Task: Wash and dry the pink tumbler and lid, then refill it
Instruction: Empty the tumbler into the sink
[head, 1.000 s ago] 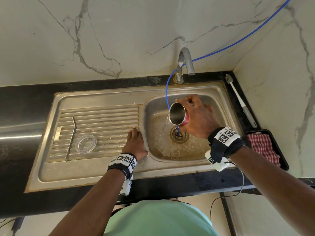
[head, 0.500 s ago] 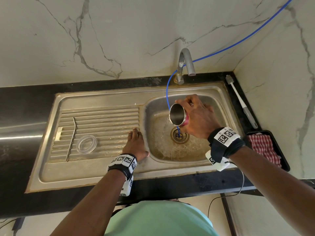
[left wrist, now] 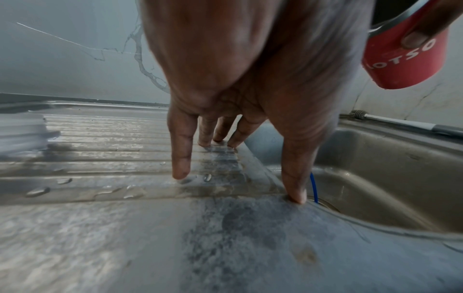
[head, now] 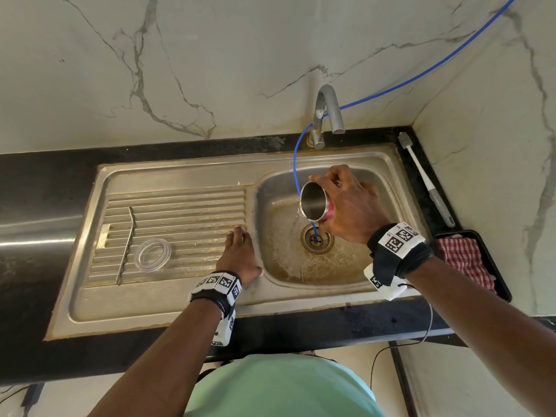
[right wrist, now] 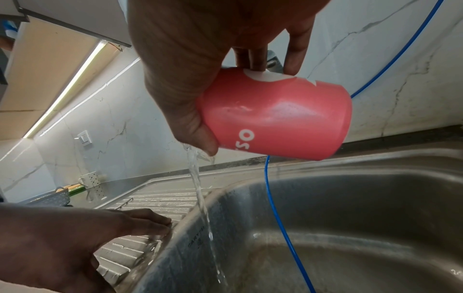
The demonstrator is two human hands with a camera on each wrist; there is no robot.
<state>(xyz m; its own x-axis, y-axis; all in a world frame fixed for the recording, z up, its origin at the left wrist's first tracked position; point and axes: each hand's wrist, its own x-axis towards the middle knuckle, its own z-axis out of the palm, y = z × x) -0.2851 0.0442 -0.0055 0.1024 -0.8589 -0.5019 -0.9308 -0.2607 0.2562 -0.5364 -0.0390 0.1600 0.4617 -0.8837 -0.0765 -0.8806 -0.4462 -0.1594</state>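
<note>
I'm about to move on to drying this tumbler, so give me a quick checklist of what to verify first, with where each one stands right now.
1. Grip secure: right hand wraps the pink tumbler, thumb and fingers around it. Ok.
2. Tumbler emptied: water is pouring from its rim into the sink basin. Not ok yet.
3. Inside clean: the steel interior looks bare in the head view, but its bottom is hidden. Cannot tell.
4. Left hand free to help: it rests flat on the drainboard, holding nothing. Ok.
5. Drying cloth at hand: the red checked cloth lies in the black tray to the right. Ok.
6. Lid located: a clear ring lies on the drainboard; whether it is the lid, cannot tell.
</note>
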